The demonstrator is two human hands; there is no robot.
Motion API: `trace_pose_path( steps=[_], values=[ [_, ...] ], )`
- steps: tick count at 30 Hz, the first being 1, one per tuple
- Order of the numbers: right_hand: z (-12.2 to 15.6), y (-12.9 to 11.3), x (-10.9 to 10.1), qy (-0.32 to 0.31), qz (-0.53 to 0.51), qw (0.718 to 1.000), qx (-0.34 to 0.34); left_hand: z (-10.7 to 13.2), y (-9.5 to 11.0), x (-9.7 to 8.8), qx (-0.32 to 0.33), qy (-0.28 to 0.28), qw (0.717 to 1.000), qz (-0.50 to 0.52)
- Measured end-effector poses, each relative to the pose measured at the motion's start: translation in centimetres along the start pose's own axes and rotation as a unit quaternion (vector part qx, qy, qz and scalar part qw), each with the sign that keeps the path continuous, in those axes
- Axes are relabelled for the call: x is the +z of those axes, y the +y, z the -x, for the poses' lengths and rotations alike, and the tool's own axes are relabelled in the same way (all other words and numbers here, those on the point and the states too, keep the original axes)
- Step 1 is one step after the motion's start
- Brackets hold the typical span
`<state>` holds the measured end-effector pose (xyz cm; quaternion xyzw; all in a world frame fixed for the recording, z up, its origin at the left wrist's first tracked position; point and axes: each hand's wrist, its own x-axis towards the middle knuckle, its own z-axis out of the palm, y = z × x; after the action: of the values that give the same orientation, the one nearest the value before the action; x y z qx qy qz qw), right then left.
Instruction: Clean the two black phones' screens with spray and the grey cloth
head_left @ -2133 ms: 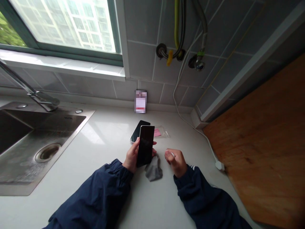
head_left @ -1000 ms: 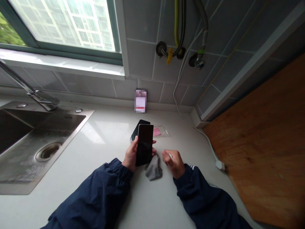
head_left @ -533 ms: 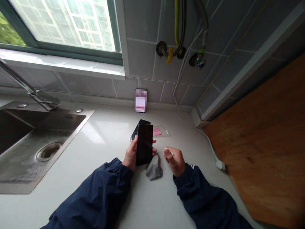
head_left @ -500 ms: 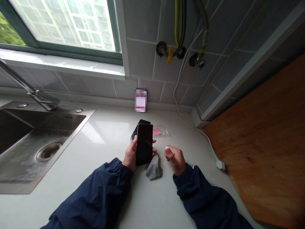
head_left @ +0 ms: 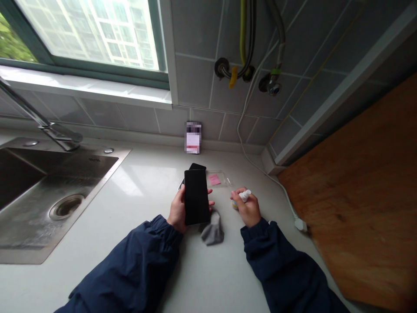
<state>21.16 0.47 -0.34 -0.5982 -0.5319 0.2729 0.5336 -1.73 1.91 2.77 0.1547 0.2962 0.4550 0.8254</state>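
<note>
Holding one of two black smartphones in the left hand, the person grips it with its dark face up, the thumb on the near side and the fingertips showing past the far edge. The second smartphone lies on the white desk at twelve o'clock from the held one, mostly hidden behind it. The right hand sits at three o'clock from the held phone, well clear of it and clenched around one small white bottle. One small yellow item shows at its fingers, too small to name.

One clear plastic packet with one pink label lies at one o'clock from the held phone, and one gray cloth lies at about four o'clock, just beside it. Further out, one steel sink with one drain sits at nine o'clock, and one faucet at ten. One pixelated card stands against the tiled wall at twelve, two wall valves sit above it, and one white cable runs down to one plug near one wooden board at three.
</note>
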Motion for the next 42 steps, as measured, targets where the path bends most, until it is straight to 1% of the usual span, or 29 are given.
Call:
trace_pose_path(
  steps=[6,8,9,10,12,13,14,15,16,17,18,19,20,21,22,25,27,30,33,36,38,42],
  values=[
    [-0.1,0.1,0.2,0.021,-0.003,0.999,-0.027,0.0,-0.2,-0.2,-0.003,-0.005,1.0,-0.001],
    [-0.2,-0.3,-0.2,0.042,0.002,0.998,-0.054,-0.2,-0.3,-0.5,-0.003,-0.017,1.0,0.008],
    [-0.1,-0.6,-0.5,0.065,0.015,0.995,-0.079,-0.3,-0.3,-0.7,-0.003,-0.025,1.0,0.013],
    [0.0,-1.1,-0.9,0.101,0.039,0.987,-0.12,-0.4,-0.4,-0.9,-0.003,-0.033,0.999,0.017],
    [0.6,-2.2,-1.6,0.195,0.095,0.952,-0.216,-0.5,-0.4,-1.2,0.0,-0.044,0.999,0.019],
    [1.0,-2.8,-2.0,0.228,0.102,0.934,-0.254,-0.5,-0.4,-1.3,0.004,-0.048,0.999,0.018],
    [1.6,-3.4,-2.1,0.229,0.096,0.923,-0.293,-0.5,-0.5,-1.4,0.009,-0.052,0.999,0.014],
    [2.2,-4.0,-2.2,0.193,0.081,0.921,-0.328,-0.5,-0.5,-1.4,0.015,-0.054,0.998,0.009],
    [2.8,-4.4,-2.0,0.107,0.068,0.928,-0.352,-0.5,-0.5,-1.3,0.022,-0.054,0.998,0.004],
    [3.4,-4.8,-1.7,0.04,0.074,0.929,-0.36,-0.4,-0.5,-1.3,0.028,-0.053,0.998,-0.002],
    [4.0,-5.1,-1.2,-0.029,0.085,0.923,-0.375,-0.3,-0.4,-1.2,0.034,-0.05,0.998,-0.007],
    [4.5,-5.2,-0.7,-0.144,0.112,0.907,-0.38,-0.2,-0.4,-1.0,0.039,-0.045,0.998,-0.012],
    [4.8,-5.3,-0.2,-0.219,0.134,0.893,-0.369,-0.1,-0.4,-0.8,0.043,-0.037,0.998,-0.016],
    [5.0,-5.2,0.2,-0.254,0.145,0.887,-0.359,0.0,-0.3,-0.7,0.045,-0.028,0.998,-0.021],
    [5.1,-5.1,0.5,-0.273,0.155,0.885,-0.342,0.1,-0.2,-0.5,0.046,-0.018,0.998,-0.024],
    [4.7,-4.8,0.5,-0.295,0.185,0.894,-0.281,0.2,0.0,-0.1,0.047,0.0,0.999,-0.02],
    [4.3,-4.6,0.1,-0.32,0.202,0.891,-0.251,0.2,0.2,0.0,0.048,0.001,0.999,-0.009],
    [3.9,-4.3,-0.3,-0.352,0.217,0.883,-0.224,0.1,0.2,-0.2,0.049,0.001,0.999,-0.001],
    [3.8,-3.9,-0.3,-0.362,0.224,0.882,-0.203,-0.1,0.2,-0.6,0.046,-0.001,0.999,0.008],
    [3.7,-3.5,-0.1,-0.356,0.22,0.887,-0.194,-0.1,0.2,-0.6,0.037,-0.005,0.999,0.016],
    [3.5,-3.2,-0.1,-0.342,0.213,0.896,-0.188,0.1,0.3,-0.4,0.034,-0.004,0.999,0.013],
    [3.1,-3.3,-0.1,-0.284,0.186,0.925,-0.168,0.5,0.6,0.0,0.029,0.018,0.999,-0.006]
  ],
)
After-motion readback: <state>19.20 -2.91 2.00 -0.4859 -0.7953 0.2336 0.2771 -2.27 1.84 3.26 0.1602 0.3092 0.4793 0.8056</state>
